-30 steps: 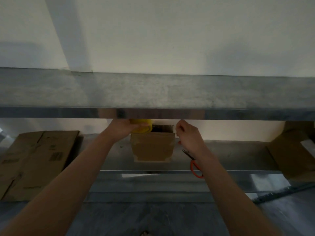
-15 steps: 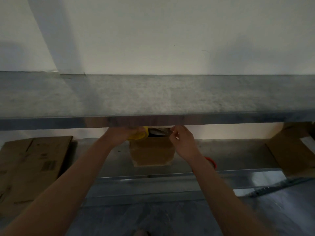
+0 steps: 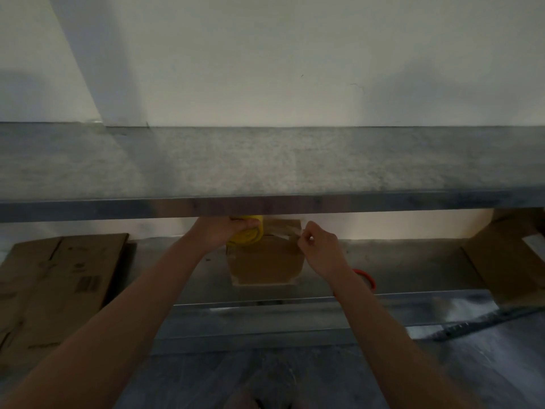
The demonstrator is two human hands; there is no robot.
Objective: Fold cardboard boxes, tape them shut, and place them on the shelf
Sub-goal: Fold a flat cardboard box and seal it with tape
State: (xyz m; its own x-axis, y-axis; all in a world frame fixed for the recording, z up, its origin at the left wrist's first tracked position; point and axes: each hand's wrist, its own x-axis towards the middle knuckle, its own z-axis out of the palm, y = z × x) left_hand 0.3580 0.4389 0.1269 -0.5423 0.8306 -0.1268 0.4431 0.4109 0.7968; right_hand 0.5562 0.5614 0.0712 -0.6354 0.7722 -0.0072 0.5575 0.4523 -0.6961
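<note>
Risks first. Clear tape strip was stretched taut in the air above the small brown cardboard box. If slack came in, it would likely fold and stick to itself, or land skewed off the flap seam. Neither hand steadied the box, so a pull on the tape could drag it along the grey metal lower shelf. The front lip of the upper shelf hid the box's rear top, so alignment would be partly blind.

Left hand gripped the yellow tape roll. Right hand pinched the strip's free end.

The box stood mid-shelf, back from the front edge. Its near face was plain and its base corners slightly splayed. Whether the top flaps were closed could not be told.
</note>
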